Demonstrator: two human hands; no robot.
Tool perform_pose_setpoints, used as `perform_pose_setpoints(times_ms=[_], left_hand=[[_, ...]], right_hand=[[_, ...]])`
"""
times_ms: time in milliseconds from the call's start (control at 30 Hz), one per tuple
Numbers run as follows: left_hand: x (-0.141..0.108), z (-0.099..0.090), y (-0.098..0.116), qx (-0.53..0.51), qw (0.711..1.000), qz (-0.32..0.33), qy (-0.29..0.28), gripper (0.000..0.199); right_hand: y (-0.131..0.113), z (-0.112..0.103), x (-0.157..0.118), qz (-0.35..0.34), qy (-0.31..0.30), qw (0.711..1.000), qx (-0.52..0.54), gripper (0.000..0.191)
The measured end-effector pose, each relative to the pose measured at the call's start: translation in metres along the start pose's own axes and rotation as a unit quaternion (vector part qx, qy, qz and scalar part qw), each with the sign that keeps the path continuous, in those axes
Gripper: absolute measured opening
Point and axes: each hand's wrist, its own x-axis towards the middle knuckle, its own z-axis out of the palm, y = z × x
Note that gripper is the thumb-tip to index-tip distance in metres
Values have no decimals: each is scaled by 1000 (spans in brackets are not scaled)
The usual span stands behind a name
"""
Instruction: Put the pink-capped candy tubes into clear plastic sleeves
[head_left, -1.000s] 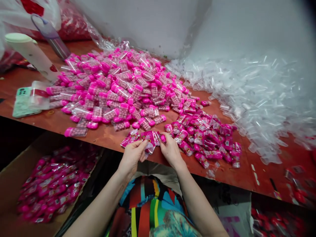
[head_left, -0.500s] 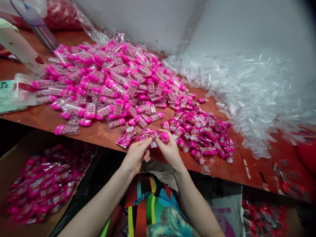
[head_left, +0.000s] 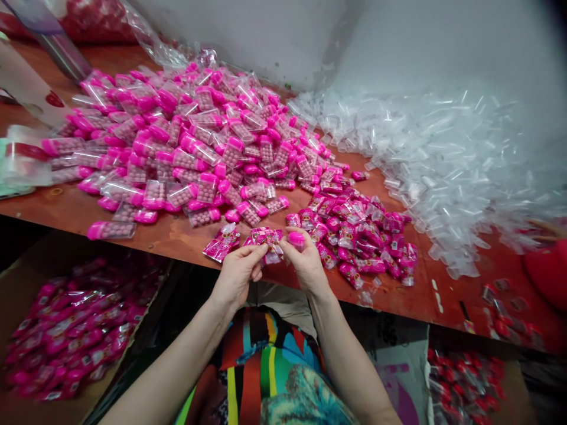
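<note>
My left hand (head_left: 234, 276) pinches a pink printed wrapper (head_left: 271, 241) between thumb and forefinger at the table's front edge. Close beside it, my right hand (head_left: 309, 267) is closed around a small candy container, whose rounded pink cap (head_left: 296, 239) shows above the fingers. The container's body is mostly hidden by the hand. Left of the hands lie more flat pink wrappers (head_left: 221, 242). Just right of them is a heap of wrapped pink containers (head_left: 354, 230). Behind spreads a large pile of unwrapped clear containers (head_left: 208, 153) with pink caps and pink candy balls.
Empty clear plastic containers (head_left: 425, 159) are heaped along the wall at right. Below the table's left edge, an open carton (head_left: 133, 348) holds wrapped pink pieces (head_left: 66, 330). A roll of tape (head_left: 26, 168) and a tall bottle (head_left: 66, 53) stand at left. Red-capped pieces (head_left: 460, 378) lie lower right.
The view has shifted slightly, so the table's contents sit a little further left. Both hands stay close together, holding the wrapper and the candy container.
</note>
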Motion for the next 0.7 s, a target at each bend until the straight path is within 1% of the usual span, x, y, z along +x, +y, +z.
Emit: perform_pose_setpoints(times_ms=[67, 167, 233, 333, 400, 567, 633, 700], left_hand=[[0, -1, 0, 0, 1000, 0, -23, 28], [-1, -2, 1, 26, 998, 10, -50, 33], [-2, -2, 0, 59, 996, 20, -56, 38], [-3, -2, 0, 89, 994, 23, -60, 39], [-4, 0, 1, 95, 994, 16, -52, 37], [-2, 5, 5, 91, 996, 4, -13, 34], [0, 6, 5, 62, 998, 8, 8, 31], [1, 6, 4, 24, 999, 9, 23, 30]], right_hand=[[1, -1, 0, 26, -14, 1000, 7, 35], [3, -2, -3, 61, -34, 996, 54, 34], [3, -2, -5, 56, -31, 996, 62, 33], [-1, -3, -6, 20, 1, 1000, 18, 35], [-5, -4, -7, 8, 3, 1000, -5, 35], [-10, -7, -8, 14, -66, 997, -23, 30], [-8, -7, -9, 25, -87, 996, -3, 34], [-5, -7, -11, 47, -103, 993, 39, 39]])
